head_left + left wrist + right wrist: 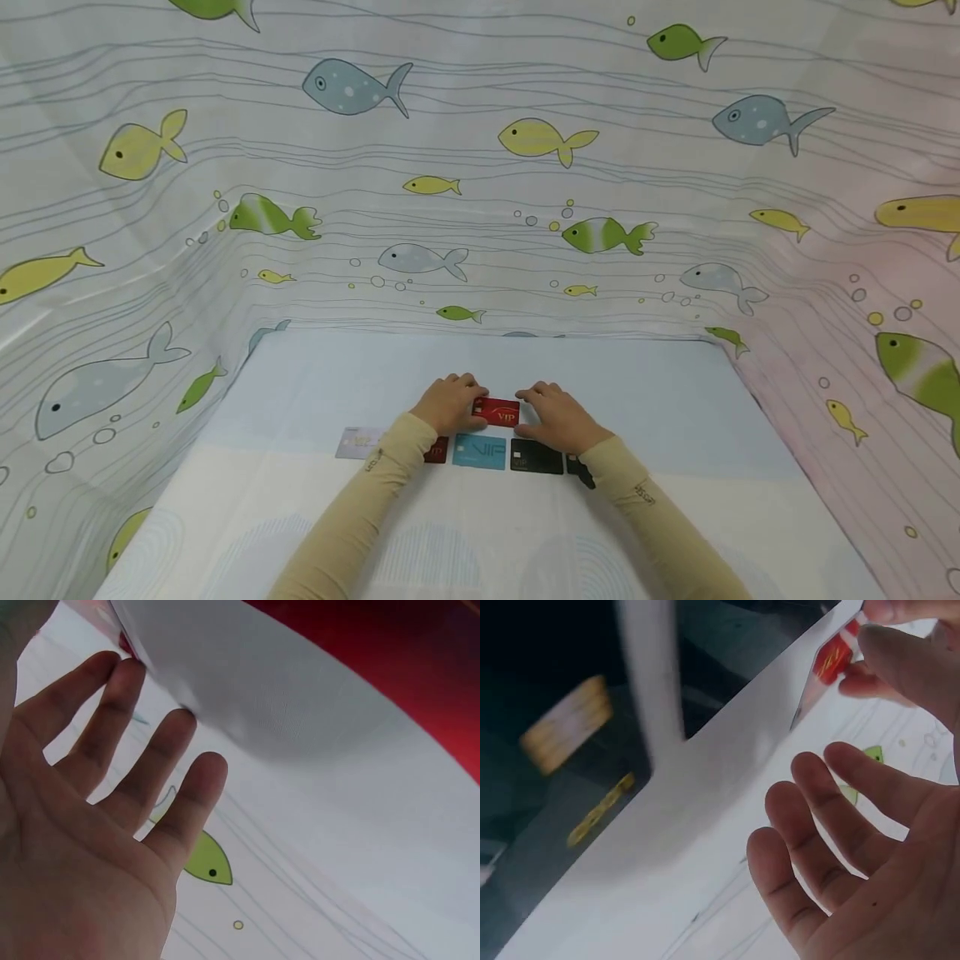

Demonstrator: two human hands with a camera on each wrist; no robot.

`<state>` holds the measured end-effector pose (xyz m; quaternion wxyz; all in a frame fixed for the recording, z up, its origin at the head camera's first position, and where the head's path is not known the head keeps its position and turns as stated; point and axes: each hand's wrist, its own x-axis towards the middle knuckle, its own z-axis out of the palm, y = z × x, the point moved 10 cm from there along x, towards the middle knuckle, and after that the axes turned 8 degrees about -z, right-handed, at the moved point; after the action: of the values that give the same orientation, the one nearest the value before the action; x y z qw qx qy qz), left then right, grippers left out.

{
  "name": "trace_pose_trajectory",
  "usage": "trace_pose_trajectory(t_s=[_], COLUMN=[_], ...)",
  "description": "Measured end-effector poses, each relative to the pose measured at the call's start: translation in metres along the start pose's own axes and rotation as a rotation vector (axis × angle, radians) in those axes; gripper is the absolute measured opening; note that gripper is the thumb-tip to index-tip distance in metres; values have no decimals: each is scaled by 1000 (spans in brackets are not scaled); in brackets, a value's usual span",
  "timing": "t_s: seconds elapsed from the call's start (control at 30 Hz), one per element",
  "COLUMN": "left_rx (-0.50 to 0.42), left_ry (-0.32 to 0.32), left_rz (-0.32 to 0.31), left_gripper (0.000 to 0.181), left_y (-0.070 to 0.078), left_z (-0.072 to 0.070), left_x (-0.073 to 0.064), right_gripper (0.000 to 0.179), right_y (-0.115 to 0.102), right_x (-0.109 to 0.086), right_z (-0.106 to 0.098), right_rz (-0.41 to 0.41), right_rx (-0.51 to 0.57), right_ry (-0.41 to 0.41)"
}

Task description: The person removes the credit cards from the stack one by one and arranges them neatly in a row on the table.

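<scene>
A red VIP card [501, 412] lies on the pale cloth between the two hands. At its left end my left hand [447, 404] rests with the thumb by the lower corner and the fingers by the upper one. Its fingers [161, 765] are relaxed and spread in the left wrist view. My right hand [561, 421] is beside the card's right end, thumb and index apart, with a small gap showing. In the right wrist view, loosely bent fingers [821, 817] hold nothing. Whether the thumbs touch the card is unclear.
Nearer the body runs a row of cards: a silver one [354, 443], a dark red one [437, 451] partly behind the left arm, a blue one [479, 452], a black one [536, 457] and another dark one [579, 469] mostly under the right wrist. Fish-patterned cloth [480, 217] walls the table.
</scene>
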<state>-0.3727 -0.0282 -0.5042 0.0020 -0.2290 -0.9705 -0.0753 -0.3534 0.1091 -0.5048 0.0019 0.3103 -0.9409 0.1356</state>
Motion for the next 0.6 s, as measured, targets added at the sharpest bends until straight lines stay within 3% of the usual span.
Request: trace_pose_trajectory(t_s=[0.27, 0.6], left_rx=[27, 17], left_ry=[3, -14], left_rz=[-14, -24], left_gripper=[56, 52], left_y=[-2, -2], left_z=[-1, 4], left_x=[1, 4], right_gripper=[63, 56], right_y=[-3, -3], right_x=[13, 16], right_z=[10, 9], right_rz=[-18, -10], right_rx=[-8, -12], right_ry=[-27, -21])
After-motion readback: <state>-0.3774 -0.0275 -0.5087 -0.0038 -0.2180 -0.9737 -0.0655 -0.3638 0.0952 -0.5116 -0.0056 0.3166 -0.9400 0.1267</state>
